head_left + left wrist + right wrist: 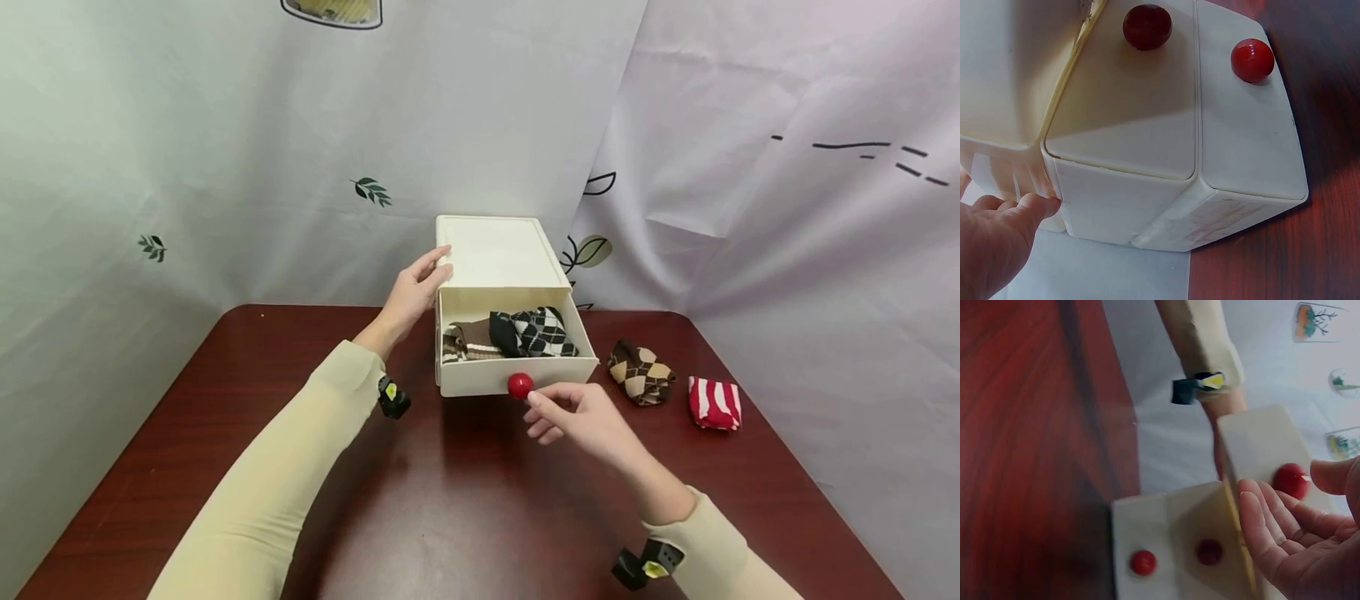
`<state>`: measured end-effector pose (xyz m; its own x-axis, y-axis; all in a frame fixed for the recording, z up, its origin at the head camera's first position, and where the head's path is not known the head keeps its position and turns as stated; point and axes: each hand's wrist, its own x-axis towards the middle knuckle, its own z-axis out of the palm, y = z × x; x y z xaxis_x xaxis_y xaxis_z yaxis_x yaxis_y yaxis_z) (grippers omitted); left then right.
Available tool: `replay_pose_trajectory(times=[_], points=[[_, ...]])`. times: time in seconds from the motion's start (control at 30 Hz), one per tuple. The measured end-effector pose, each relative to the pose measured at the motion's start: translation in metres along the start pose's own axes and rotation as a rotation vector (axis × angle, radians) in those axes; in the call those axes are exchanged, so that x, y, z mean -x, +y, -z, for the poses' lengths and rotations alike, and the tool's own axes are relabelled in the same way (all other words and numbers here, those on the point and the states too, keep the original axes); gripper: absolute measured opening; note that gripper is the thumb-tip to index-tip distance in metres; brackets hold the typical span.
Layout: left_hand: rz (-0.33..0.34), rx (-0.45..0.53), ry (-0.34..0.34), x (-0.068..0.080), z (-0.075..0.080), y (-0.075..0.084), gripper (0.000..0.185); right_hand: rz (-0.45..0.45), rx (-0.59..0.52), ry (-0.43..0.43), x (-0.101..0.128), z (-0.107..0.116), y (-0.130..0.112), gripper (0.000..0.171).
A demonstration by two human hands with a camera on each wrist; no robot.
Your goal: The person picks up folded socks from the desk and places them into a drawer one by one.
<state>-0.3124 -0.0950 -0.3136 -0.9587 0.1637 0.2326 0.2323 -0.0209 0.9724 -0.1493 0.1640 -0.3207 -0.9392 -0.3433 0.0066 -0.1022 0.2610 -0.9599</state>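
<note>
A cream drawer box (497, 250) stands at the back of the dark red table (450, 500). Its drawer (517, 375) is pulled out and holds a black-and-white argyle sock (536, 332) and a brown striped sock (465, 342). My left hand (416, 292) rests with straight fingers against the box's left top edge; its thumb (1038, 205) touches a box corner (1116, 206). My right hand (573, 412) hovers just in front of the drawer's red knob (520, 385), fingers relaxed. The knob (1289, 480) lies between thumb and fingers (1266, 519), not gripped.
A brown argyle sock (640, 372) and a red-and-white striped sock (715, 403) lie on the table right of the box. White printed cloth (225, 167) hangs behind and at both sides. Two more red knobs (1142, 562) (1209, 551) show on cream fronts.
</note>
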Motion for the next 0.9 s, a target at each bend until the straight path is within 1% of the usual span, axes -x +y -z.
replay_pose_trajectory(times=[0.13,0.27,0.37,0.6,0.9], points=[[0.0,0.006,0.004,0.0,0.0,-0.002,0.047,-0.038,-0.113,-0.017,-0.008,-0.009,0.008,0.038],[0.001,-0.003,0.002,0.0,-0.001,-0.003,0.047,-0.052,-0.2,0.002,-0.012,-0.016,0.008,0.041],[0.0,-0.01,0.0,-0.001,-0.001,-0.002,0.047,-0.05,-0.236,0.02,-0.014,-0.018,0.007,0.041],[-0.01,0.003,0.013,-0.001,-0.001,-0.001,0.046,-0.059,-0.254,0.081,-0.02,-0.019,-0.001,0.041],[-0.001,-0.009,-0.005,-0.001,0.002,-0.002,0.048,-0.073,-0.269,0.09,-0.034,-0.016,-0.002,0.042]])
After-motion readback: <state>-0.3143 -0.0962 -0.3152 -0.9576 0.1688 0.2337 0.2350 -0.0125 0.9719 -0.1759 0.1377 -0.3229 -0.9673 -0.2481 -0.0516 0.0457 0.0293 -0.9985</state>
